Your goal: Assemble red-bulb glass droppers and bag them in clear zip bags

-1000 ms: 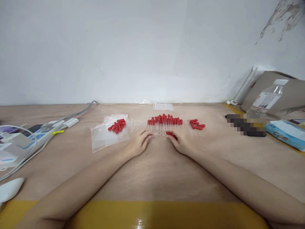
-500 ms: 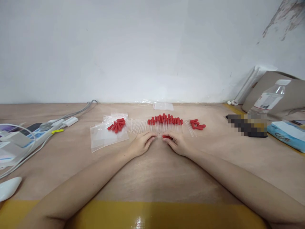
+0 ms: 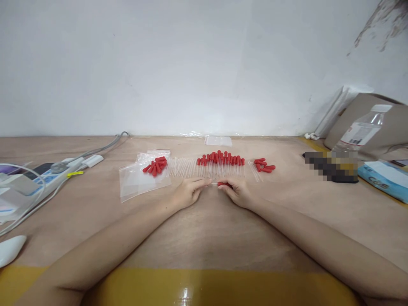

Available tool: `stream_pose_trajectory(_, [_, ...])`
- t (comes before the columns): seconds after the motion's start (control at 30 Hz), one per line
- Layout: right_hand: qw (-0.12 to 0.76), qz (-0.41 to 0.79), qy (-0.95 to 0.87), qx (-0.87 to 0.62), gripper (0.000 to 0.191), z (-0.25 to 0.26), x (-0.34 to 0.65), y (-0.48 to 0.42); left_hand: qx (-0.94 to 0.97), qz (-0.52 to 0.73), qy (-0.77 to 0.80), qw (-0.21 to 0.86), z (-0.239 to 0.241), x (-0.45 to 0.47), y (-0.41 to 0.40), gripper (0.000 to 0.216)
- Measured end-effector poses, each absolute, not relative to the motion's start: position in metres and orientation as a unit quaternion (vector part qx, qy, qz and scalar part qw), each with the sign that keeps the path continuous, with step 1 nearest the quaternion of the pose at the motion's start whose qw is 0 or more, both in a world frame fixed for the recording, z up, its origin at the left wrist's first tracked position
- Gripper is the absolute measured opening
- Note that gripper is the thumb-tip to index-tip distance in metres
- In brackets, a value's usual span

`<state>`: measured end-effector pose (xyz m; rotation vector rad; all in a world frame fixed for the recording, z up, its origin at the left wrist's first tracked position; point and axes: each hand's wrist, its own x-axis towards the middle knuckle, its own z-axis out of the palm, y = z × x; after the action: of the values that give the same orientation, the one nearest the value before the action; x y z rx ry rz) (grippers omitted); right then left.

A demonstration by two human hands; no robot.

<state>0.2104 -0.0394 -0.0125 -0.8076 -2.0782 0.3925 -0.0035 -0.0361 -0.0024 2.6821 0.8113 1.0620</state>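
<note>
My left hand (image 3: 188, 191) pinches a thin clear glass tube (image 3: 213, 182) at the table's middle. My right hand (image 3: 236, 190) pinches a red rubber bulb (image 3: 222, 183) at the tube's right end. The two hands almost meet. Just beyond them lies a row of finished droppers (image 3: 220, 163) with red bulbs, and to its left a row of bare clear tubes (image 3: 183, 167). Loose red bulbs lie in a pile (image 3: 156, 165) on a clear bag at the left and in a smaller pile (image 3: 263, 165) at the right.
Clear plastic bags (image 3: 137, 182) lie left of the tubes. A power strip with cables (image 3: 47, 178) and a white mouse (image 3: 11, 249) are at the far left. A water bottle (image 3: 361, 129), a cardboard box (image 3: 372, 117) and a blue pack (image 3: 384, 180) stand right.
My right hand has moved left with the red bulb until it meets the tube held by my left hand. The left hand's fingers have closed into a tighter pinch.
</note>
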Motion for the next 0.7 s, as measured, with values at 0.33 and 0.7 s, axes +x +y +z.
stream_pose_trajectory(0.33, [0.404, 0.086, -0.858, -0.306, 0.017, -0.009, 0.210, -0.043, 0.912, 0.320, 0.257, -0.012, -0.011, -0.008, -0.032, 0.035])
stream_pose_trajectory(0.7, [0.389, 0.115, -0.859, -0.314, 0.018, -0.007, 0.212, -0.033, 0.889, 0.344, 0.300, -0.030, -0.003, -0.005, -0.034, 0.025])
